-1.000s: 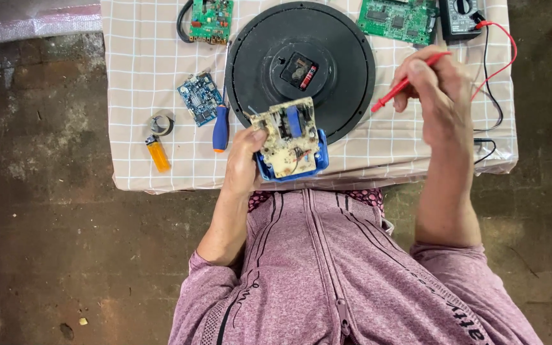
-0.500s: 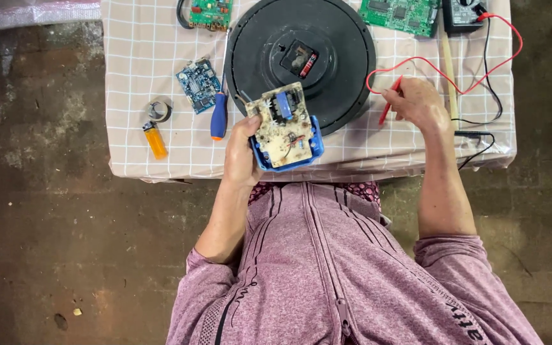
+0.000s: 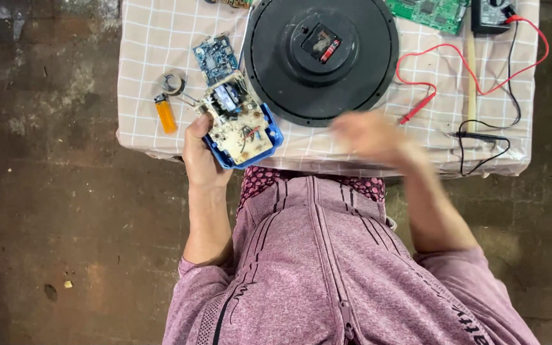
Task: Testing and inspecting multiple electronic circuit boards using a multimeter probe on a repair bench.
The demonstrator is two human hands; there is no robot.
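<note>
Looking down from the head camera, the left hand (image 3: pixel 200 153) is closed around a tan circuit board in a blue plastic tray (image 3: pixel 241 126), with the fingers wrapped under its left edge. The board sits tilted at the near edge of the tabletop (image 3: pixel 142 76), which has a checked cloth on it. The right hand (image 3: pixel 368 137) is blurry, so I cannot tell how open it is, and it seems to hold nothing. It is over the near edge of the tabletop, just below a big round black disc (image 3: pixel 321 57). A red probe with a red wire (image 3: pixel 416 107) lies on the cloth close to that hand, not touching it. A black probe (image 3: pixel 477 135) lies a bit farther right. A small blue circuit board (image 3: pixel 215 57) lies just behind the held board. An orange lighter (image 3: pixel 166 115) and a small metal ring (image 3: pixel 172 83) lie to the left. A green circuit board (image 3: pixel 429 13) and a dark meter (image 3: pixel 493 14) sit at the far edge.
</note>
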